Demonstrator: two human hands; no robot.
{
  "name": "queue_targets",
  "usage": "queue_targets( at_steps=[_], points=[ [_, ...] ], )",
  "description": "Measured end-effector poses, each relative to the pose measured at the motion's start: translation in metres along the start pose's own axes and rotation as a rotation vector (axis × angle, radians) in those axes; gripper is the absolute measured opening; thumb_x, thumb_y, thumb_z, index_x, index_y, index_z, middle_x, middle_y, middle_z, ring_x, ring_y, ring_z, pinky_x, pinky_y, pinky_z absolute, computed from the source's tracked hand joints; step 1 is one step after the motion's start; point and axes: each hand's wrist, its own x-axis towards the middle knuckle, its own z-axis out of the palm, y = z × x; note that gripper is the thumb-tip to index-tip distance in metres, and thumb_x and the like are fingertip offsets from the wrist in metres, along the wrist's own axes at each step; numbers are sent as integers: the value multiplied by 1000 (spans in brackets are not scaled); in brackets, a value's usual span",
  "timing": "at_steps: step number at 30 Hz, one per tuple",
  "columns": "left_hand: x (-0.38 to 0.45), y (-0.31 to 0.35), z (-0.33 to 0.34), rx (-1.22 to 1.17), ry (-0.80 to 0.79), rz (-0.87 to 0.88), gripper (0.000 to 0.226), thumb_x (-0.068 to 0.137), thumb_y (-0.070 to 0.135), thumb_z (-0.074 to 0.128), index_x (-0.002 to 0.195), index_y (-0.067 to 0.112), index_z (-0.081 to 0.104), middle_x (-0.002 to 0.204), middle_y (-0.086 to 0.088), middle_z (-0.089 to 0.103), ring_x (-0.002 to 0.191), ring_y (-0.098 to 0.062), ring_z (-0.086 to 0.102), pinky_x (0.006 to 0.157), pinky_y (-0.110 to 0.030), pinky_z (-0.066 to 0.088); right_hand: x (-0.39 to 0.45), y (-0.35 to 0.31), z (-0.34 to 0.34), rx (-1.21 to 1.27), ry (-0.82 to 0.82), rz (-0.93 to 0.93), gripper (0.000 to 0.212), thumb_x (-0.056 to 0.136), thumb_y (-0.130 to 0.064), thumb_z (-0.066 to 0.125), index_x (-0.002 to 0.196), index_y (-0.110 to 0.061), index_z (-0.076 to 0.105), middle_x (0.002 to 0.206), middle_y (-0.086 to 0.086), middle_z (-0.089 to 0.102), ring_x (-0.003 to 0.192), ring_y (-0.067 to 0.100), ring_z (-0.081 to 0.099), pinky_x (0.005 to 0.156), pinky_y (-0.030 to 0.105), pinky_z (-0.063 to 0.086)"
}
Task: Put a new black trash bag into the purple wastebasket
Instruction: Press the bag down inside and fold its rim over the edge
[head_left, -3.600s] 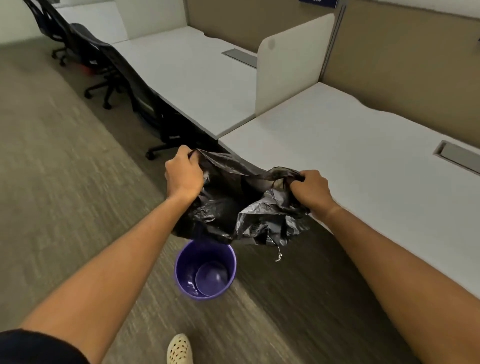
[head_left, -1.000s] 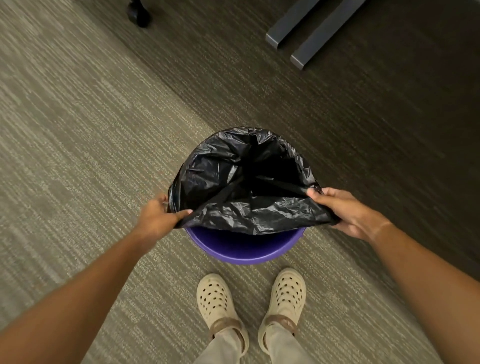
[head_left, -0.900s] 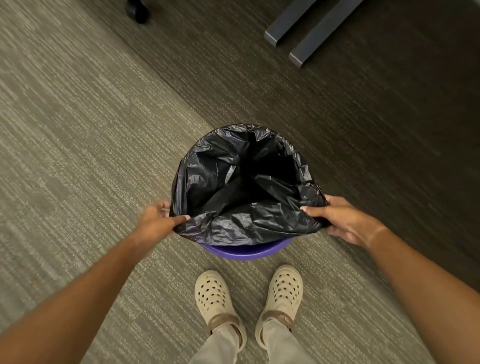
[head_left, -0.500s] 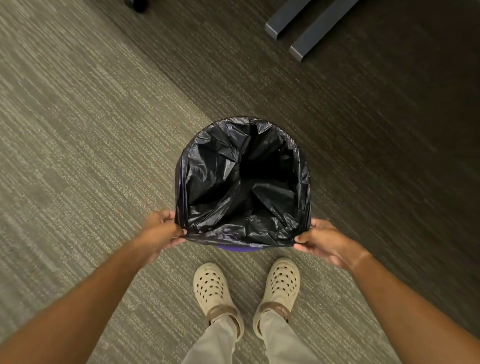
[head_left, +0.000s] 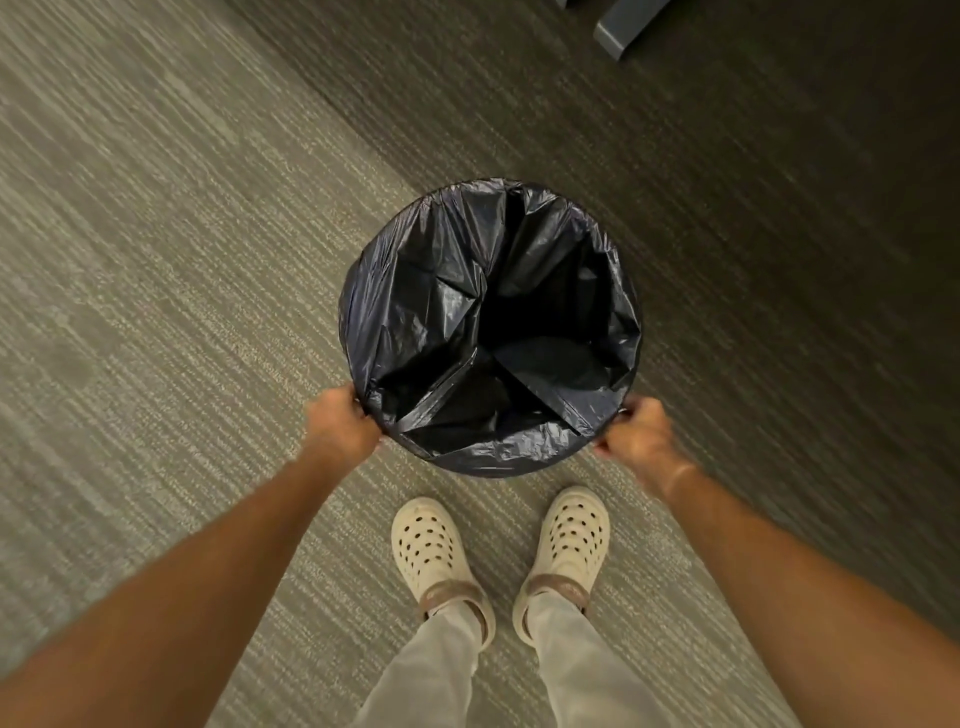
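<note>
The black trash bag lines a round wastebasket on the carpet and is stretched over its whole rim, so no purple shows. Inside, the bag hangs in creased folds down to a dark bottom. My left hand grips the bag's edge at the near-left of the rim. My right hand grips the edge at the near-right of the rim. Both hands are slightly blurred.
My two feet in cream clogs stand just in front of the basket. A grey desk leg lies on the floor at the top right. The carpet is lighter to the left and dark to the right.
One second ago the bag's near edge lay loose above the purple rim. My hands have pulled it down over the near side, and the purple rim is now covered.
</note>
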Motion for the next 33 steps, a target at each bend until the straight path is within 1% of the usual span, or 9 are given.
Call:
queue_targets(
  at_steps=[5,13,15,17,20,22,27,30,33],
  points=[
    [1,-3,0,47,69,0,3,89,13,64,91,12,63,69,1,57,63,-15,59,46,-18,41,1,-2,-8,2,3,-16,22,87,10,57,88,-12,64,68,7,67,49,12,59,49,29,56],
    [0,-3,-32,-83,-35,-244,35,76,17,78,99,15,52,86,-5,57,72,-17,53,54,-26,47,-17,-22,-31,-128,26,59,36,82,-4,67,113,-19,57,102,4,65,85,14,63,69,29,54],
    [-8,5,-47,-61,224,-104,40,75,4,73,108,14,52,93,-5,55,77,-18,54,62,-30,53,-29,-38,-43,-211,245,-155,42,77,-3,62,115,-20,59,110,2,62,95,14,59,84,32,52],
    [-26,29,-52,-84,413,293,39,74,-1,63,104,20,51,102,-2,53,84,-13,53,75,-27,53,-43,-64,-46,-258,391,-503,36,77,-4,58,108,-21,64,103,-2,61,89,6,58,84,26,51],
    [-47,83,-27,-74,162,734,33,77,-2,51,103,17,60,100,3,54,85,-3,54,76,-13,49,-50,-106,-13,-369,258,-879,31,80,-3,55,100,-20,72,94,-7,66,82,4,59,81,13,45],
    [-38,109,3,104,-37,817,38,74,-6,48,105,9,65,103,-4,59,92,-17,59,83,-25,50,-36,-122,21,-497,-8,-831,29,78,-2,53,93,-17,74,92,1,72,87,14,64,84,23,50],
    [16,115,63,699,-319,620,42,83,5,55,125,1,54,128,-17,51,117,-35,53,95,-36,46,37,-123,79,-371,-322,-277,15,84,-1,52,78,-1,65,79,11,61,80,22,57,74,36,48],
    [36,99,78,1054,-337,599,58,89,24,54,141,5,38,147,-22,34,134,-37,35,109,-44,34,62,-122,100,-582,-349,-280,25,89,-9,53,110,-6,65,109,13,65,104,29,61,83,32,48],
    [46,87,77,1234,-322,520,76,90,41,52,153,13,19,159,-24,6,146,-41,8,117,-49,14,73,-116,102,-1145,-352,-379,48,90,-32,56,134,-13,51,134,15,56,119,33,55,89,34,46]
  ],
)
